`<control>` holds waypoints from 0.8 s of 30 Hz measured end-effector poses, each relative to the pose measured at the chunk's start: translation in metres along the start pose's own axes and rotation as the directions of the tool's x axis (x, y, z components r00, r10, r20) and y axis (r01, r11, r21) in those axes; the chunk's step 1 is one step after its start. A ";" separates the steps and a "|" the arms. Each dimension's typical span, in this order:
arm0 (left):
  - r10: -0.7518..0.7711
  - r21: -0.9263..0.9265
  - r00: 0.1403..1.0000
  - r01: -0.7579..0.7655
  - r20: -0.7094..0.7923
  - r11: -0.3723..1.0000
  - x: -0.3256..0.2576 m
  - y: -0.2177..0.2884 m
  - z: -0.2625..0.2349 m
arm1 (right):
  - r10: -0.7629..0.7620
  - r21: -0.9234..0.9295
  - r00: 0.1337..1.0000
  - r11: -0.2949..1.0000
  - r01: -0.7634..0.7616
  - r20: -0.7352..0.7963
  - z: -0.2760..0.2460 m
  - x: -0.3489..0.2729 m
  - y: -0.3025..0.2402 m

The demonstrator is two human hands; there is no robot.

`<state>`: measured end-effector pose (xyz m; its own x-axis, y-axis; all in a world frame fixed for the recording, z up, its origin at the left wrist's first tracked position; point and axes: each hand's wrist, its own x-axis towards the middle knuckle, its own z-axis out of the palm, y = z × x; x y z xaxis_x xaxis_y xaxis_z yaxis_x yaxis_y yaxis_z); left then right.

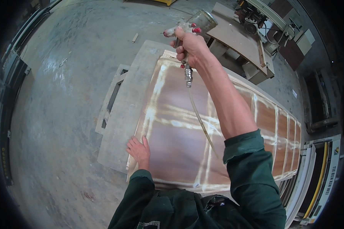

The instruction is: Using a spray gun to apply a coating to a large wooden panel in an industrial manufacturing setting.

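My right hand is raised over the far end of the brown panel and wrapped round the grip of a spray gun. The gun has a metal cup and red knobs, and its nozzle points left. From the metal coupling below the grip hangs a clear yellowish hose, trailing over the panel. My left hand lies on the left edge of the large brown wooden panel, thumb apart from the fingers. Whitish lines cross the panel in a grid. Layered edges under it suggest a stack of sheets.
A grey slab or pallet sticks out left under the panel. Beyond stands a workbench with a machine on it. Framed panels lean at the lower right. A small offcut lies on the concrete floor.
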<state>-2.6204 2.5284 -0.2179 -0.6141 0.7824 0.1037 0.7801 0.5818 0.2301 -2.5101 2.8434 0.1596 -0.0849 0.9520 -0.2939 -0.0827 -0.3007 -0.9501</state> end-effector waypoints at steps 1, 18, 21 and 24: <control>-0.001 -0.001 1.000 0.001 0.001 1.000 0.000 -0.001 0.000 | -0.005 -0.021 0.999 1.000 0.006 0.033 0.002 0.003 0.000; -0.013 0.021 0.999 0.012 0.050 1.000 0.001 0.002 -0.004 | -0.043 -0.496 0.984 0.867 -0.048 -0.170 -0.123 -0.027 0.026; 0.001 0.020 1.000 -0.001 0.010 1.000 0.001 0.004 -0.002 | -0.014 -0.437 0.995 0.899 -0.032 -0.101 -0.111 -0.027 0.030; 0.007 0.031 1.000 -0.007 0.009 0.999 0.000 0.004 -0.001 | 0.007 -0.384 0.998 0.923 -0.029 -0.058 -0.101 -0.030 0.029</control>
<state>-2.6179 2.5304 -0.2160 -0.6078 0.7882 0.0961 0.7876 0.5830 0.1994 -2.4098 2.8114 0.1306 -0.0277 0.9517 -0.3059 0.3071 -0.2831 -0.9086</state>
